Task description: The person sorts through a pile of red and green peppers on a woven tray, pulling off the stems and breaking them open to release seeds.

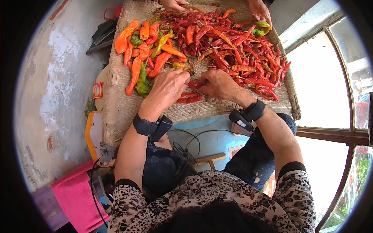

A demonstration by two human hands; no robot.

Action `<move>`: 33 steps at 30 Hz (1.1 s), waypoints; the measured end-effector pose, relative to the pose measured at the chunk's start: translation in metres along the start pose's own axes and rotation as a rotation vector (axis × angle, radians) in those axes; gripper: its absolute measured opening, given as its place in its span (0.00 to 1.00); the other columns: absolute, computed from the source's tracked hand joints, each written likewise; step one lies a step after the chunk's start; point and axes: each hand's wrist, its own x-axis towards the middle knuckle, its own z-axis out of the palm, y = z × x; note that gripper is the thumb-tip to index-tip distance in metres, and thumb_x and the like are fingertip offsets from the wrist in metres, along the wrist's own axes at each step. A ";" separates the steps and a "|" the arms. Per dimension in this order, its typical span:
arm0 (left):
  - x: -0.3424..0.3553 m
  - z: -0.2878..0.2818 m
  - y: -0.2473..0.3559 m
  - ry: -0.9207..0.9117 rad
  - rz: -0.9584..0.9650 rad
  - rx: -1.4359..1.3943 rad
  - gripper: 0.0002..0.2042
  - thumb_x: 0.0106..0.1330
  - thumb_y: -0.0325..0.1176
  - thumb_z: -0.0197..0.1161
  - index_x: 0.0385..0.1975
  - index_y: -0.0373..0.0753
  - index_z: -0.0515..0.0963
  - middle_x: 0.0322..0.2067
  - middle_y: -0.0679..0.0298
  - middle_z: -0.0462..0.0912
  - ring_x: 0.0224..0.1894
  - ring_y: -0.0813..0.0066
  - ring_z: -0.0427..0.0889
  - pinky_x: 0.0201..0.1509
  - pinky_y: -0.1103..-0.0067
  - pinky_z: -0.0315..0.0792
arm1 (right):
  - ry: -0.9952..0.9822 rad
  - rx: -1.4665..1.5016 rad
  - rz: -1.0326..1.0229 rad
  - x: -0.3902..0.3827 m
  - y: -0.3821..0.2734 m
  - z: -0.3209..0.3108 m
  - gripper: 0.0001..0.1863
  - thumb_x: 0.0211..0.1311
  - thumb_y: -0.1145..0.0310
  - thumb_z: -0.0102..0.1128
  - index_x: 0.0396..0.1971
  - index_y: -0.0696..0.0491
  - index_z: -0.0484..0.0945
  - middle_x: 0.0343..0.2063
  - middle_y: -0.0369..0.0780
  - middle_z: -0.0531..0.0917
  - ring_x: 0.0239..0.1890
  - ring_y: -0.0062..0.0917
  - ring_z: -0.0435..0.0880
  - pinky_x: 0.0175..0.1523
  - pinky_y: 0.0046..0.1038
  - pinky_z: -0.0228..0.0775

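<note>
my left hand is palm-down over the near middle of the woven tan mat-like tray, fingers curled in; the back of the hand hides the tips, so can't tell if they grip. my right hand is bent inward, thumb and forefinger pinched on one end of a short wrinkled dark-red chilli. that chilli sits between my two hands, other end right by the left fingers.

just below, near the tray's front edge: a few loose glossy red chillies.

a big heap of dried-looking dark-red chillies fills centre and right of the tray. left side: larger smooth orange-red peppers, plus a crumpled green pepper close to my left hand.

far edge: another person's two hands, one at the back of the heap, the other just above a curved yellow-green pepper.

both my wrists carry black bands with boxy black modules. small red-and-yellow box left of the tray.
</note>
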 end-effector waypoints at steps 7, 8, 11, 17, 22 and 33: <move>0.003 0.009 -0.012 0.035 -0.006 0.015 0.05 0.58 0.24 0.61 0.34 0.34 0.76 0.30 0.56 0.78 0.37 0.54 0.77 0.40 0.64 0.71 | 0.380 0.052 0.002 -0.015 0.000 -0.054 0.09 0.59 0.69 0.63 0.35 0.59 0.80 0.22 0.44 0.82 0.25 0.32 0.83 0.33 0.31 0.75; 0.004 0.011 -0.011 0.039 -0.006 0.032 0.04 0.59 0.25 0.61 0.33 0.35 0.76 0.30 0.56 0.78 0.37 0.55 0.78 0.40 0.64 0.71 | 0.460 0.020 0.028 -0.017 0.001 -0.065 0.10 0.60 0.68 0.63 0.36 0.58 0.81 0.20 0.42 0.82 0.22 0.31 0.82 0.32 0.31 0.74; 0.004 0.016 -0.014 0.062 0.017 0.079 0.03 0.59 0.25 0.59 0.31 0.35 0.76 0.29 0.56 0.78 0.36 0.55 0.78 0.39 0.64 0.72 | 0.842 -0.393 -0.006 -0.012 0.011 -0.076 0.20 0.61 0.66 0.63 0.53 0.51 0.75 0.24 0.39 0.76 0.25 0.27 0.77 0.30 0.31 0.71; 0.000 0.024 -0.019 0.105 0.080 0.123 0.01 0.56 0.23 0.57 0.27 0.34 0.73 0.27 0.55 0.77 0.34 0.54 0.79 0.36 0.63 0.72 | 0.104 -0.159 -0.212 -0.026 -0.021 -0.010 0.15 0.61 0.62 0.63 0.43 0.56 0.78 0.34 0.48 0.79 0.37 0.43 0.81 0.40 0.38 0.76; -0.002 0.029 -0.017 0.117 0.091 0.125 0.01 0.57 0.24 0.57 0.28 0.36 0.73 0.29 0.56 0.78 0.35 0.54 0.79 0.37 0.63 0.71 | 0.057 -0.230 -0.226 -0.021 -0.020 0.009 0.11 0.58 0.69 0.62 0.41 0.55 0.77 0.33 0.46 0.78 0.38 0.44 0.80 0.40 0.42 0.74; -0.012 0.038 -0.004 0.226 0.200 0.348 0.05 0.58 0.30 0.57 0.29 0.38 0.77 0.31 0.62 0.77 0.43 0.65 0.77 0.45 0.69 0.70 | 0.156 -0.109 -0.227 -0.027 -0.015 -0.035 0.10 0.53 0.80 0.60 0.36 0.56 0.78 0.32 0.44 0.79 0.36 0.40 0.81 0.41 0.34 0.73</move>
